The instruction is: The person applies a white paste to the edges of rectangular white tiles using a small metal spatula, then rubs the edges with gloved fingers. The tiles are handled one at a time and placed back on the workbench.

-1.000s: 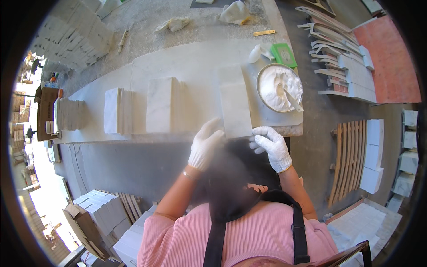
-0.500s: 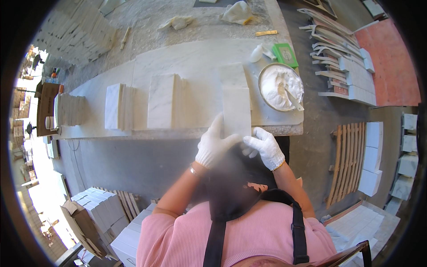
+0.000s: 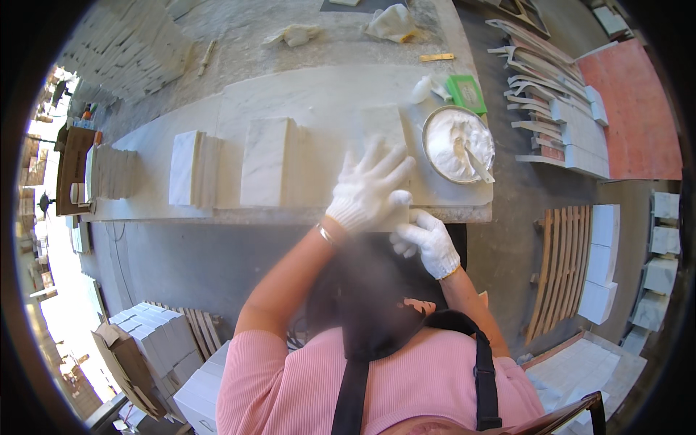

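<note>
My left hand (image 3: 368, 185), in a white knit glove, lies with fingers spread over a pale marble tile (image 3: 394, 217) at the table's front edge. Most of that tile is hidden under the glove. Just right of the tile's near end is my gloved right hand (image 3: 431, 245), its fingers curled in; what they pinch, if anything, is hidden. Another pale tile (image 3: 383, 119) lies flat beyond my left hand. To the right stands a round bowl (image 3: 425, 148) of white paste (image 3: 444, 134), with a spatula (image 3: 479, 167) stuck in it.
Upright tile stacks (image 3: 267, 163) line the table to the left. A green box (image 3: 465, 94) sits behind the bowl, and a crumpled cloth (image 3: 391, 23) farther back. Right of the table are a wooden pallet (image 3: 558, 272) and racked tiles (image 3: 587, 145) on the floor.
My left hand has moved forward and right from the tile's left edge onto its face, fingers spreading. My right hand has stayed close to the near end, shifting slightly.
</note>
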`<state>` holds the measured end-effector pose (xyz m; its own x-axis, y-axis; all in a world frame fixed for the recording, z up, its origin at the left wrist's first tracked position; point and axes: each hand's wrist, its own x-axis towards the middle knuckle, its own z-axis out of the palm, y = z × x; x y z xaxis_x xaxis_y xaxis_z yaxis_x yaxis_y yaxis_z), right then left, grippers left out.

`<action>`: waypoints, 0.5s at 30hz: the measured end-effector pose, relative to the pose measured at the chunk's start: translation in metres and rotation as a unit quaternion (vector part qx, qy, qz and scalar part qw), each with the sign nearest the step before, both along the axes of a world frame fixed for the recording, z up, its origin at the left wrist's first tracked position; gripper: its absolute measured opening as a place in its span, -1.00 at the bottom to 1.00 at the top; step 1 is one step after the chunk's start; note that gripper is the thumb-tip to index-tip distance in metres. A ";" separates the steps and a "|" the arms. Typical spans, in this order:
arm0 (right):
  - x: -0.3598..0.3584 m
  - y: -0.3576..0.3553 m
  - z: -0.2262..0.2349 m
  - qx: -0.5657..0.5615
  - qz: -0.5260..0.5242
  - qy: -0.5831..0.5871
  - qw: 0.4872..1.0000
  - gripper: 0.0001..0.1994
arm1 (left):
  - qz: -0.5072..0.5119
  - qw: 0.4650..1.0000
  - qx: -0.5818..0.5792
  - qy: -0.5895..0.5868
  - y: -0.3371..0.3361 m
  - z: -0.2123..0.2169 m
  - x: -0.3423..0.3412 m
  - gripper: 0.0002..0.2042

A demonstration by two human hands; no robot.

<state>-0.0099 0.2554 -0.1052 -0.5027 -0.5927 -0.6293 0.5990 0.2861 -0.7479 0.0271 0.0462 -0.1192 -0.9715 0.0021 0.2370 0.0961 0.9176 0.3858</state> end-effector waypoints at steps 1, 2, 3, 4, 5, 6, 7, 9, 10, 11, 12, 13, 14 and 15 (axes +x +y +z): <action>0.000 0.000 -0.001 -0.010 0.002 0.003 1.000 -0.71 | 0.024 0.999 -0.007 -0.030 -0.009 -0.004 -0.012 -0.42; 0.001 0.000 -0.002 -0.014 -0.003 0.006 1.000 -0.73 | 0.051 0.998 -0.017 -0.016 -0.019 -0.007 -0.024 -0.43; 0.002 0.001 -0.003 -0.018 -0.007 0.005 1.000 -0.74 | 0.103 0.994 -0.035 -0.008 -0.029 -0.009 -0.035 -0.43; 0.003 0.001 -0.004 -0.025 -0.010 0.004 1.000 -0.75 | 0.154 0.986 -0.050 -0.030 -0.038 -0.009 -0.041 -0.42; 0.004 0.002 -0.005 -0.026 -0.010 0.005 1.000 -0.76 | 0.222 0.971 -0.089 0.001 -0.044 -0.008 -0.042 -0.42; 0.006 0.002 -0.005 -0.029 -0.014 0.005 0.999 -0.76 | 0.241 0.967 -0.061 0.062 -0.047 -0.006 -0.038 -0.42; 0.007 0.003 -0.006 -0.031 -0.020 0.000 0.999 -0.76 | 0.255 0.963 -0.026 0.081 -0.047 -0.003 -0.027 -0.42; 0.007 0.005 -0.005 -0.034 -0.023 0.002 0.999 -0.77 | 0.256 0.958 0.046 0.120 -0.038 0.005 0.004 -0.44; 0.008 0.005 -0.005 -0.025 -0.025 -0.003 0.999 -0.77 | 0.257 0.944 0.187 0.085 -0.027 0.010 0.021 -0.45; 0.008 0.006 -0.003 -0.039 -0.024 0.000 0.999 -0.76 | 0.255 0.909 0.325 0.048 -0.015 0.014 0.039 -0.46; 0.008 0.007 -0.002 -0.044 -0.021 0.000 0.999 -0.75 | 0.249 0.854 0.456 0.012 -0.008 0.018 0.050 -0.47; 0.009 0.007 -0.001 -0.050 -0.017 0.001 0.999 -0.74 | 0.256 0.801 0.540 -0.034 -0.003 0.021 0.056 -0.48; 0.010 0.006 0.001 -0.051 -0.010 0.003 0.999 -0.72 | 0.261 0.738 0.617 -0.077 0.001 0.024 0.060 -0.48; 0.011 0.006 0.004 -0.052 -0.002 0.005 0.999 -0.68 | 0.265 0.668 0.685 -0.120 0.004 0.026 0.061 -0.49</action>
<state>0.0012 0.2615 -0.1014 -0.5116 -0.6528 -0.5587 0.5923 0.2031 -0.7797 0.0882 0.0502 -0.0929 -0.7606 -0.4156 -0.4987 -0.3178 -0.4314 0.8443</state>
